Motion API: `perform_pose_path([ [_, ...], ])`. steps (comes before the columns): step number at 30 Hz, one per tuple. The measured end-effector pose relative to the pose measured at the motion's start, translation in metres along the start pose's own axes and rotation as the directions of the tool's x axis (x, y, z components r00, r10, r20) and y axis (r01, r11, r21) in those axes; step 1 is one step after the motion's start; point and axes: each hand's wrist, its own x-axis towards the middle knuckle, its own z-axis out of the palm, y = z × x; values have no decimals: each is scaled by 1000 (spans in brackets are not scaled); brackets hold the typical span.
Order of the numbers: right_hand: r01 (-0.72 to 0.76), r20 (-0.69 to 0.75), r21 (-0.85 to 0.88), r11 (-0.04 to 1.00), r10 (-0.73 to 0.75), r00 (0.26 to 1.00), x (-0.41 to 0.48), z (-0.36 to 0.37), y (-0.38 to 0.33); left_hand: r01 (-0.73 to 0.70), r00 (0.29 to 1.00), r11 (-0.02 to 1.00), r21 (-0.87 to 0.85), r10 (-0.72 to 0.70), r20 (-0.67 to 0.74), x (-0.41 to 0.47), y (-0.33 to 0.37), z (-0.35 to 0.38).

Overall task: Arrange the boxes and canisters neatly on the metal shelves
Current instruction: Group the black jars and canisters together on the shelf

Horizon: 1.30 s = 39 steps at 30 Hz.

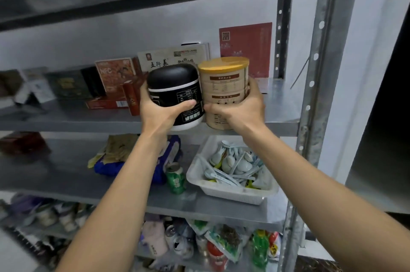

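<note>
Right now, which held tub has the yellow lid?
The beige canister in the right hand; the black canister in the left hand has a black lid.

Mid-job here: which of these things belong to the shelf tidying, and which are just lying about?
Job: black canister, in the left hand; tan canister, in the right hand; red box; metal shelf.
Lying about: white tray of spoons; green can; blue packet.

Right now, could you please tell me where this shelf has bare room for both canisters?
Bare shelf lies right of the beige canister, between the red card and the front post. A bare front strip runs left of the black canister. Boxes crowd the back left.
</note>
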Motion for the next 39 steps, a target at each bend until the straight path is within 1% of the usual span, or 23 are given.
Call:
perform_pose_path([
  [3, 35, 59, 31, 999, -37, 998, -26, 19, -15, -19, 999, 1000, -7, 19, -43, -21, 8, -41],
  [7, 59, 172, 104, 993, -77, 982, -71, 41, -21, -15, 994, 999, 34, 18, -107, -59, 12, -97],
  [11, 8, 318, 176, 984, -64, 946, -124, 58, -5, 30, 980, 997, 76, -14, -199, -116, 4, -147],
  [15, -93, 464, 189, 978, -5, 886, -190, 70, 29, 129, 947, 977, 173, -69, -314, -192, -15, -188],
  [17, -148, 529, 177, 973, 33, 848, -223, 72, 47, 187, 920, 961, 202, -100, -378, -230, -22, -200],
  [20, -209, 621, 148, 967, 73, 781, -265, 73, 68, 268, 870, 944, 191, -152, -469, -284, -29, -214],
  [23, -263, 682, 120, 957, 113, 723, -301, 71, 84, 347, 807, 918, 191, -189, -559, -336, -32, -226],
  [26, -279, 729, 87, 956, 130, 672, -328, 68, 95, 413, 743, 892, 185, -212, -635, -378, -31, -235],
  [29, -303, 781, 56, 951, 147, 607, -348, 65, 104, 458, 693, 867, 195, -211, -689, -412, -26, -240],
  [32, -320, 813, 23, 947, 168, 557, -366, 64, 111, 497, 644, 842, 210, -196, -740, -438, -17, -244],
  [39, -323, 881, -7, 946, 158, 445, -388, 77, 112, 562, 545, 794, 232, -144, -826, -470, -8, -249],
])
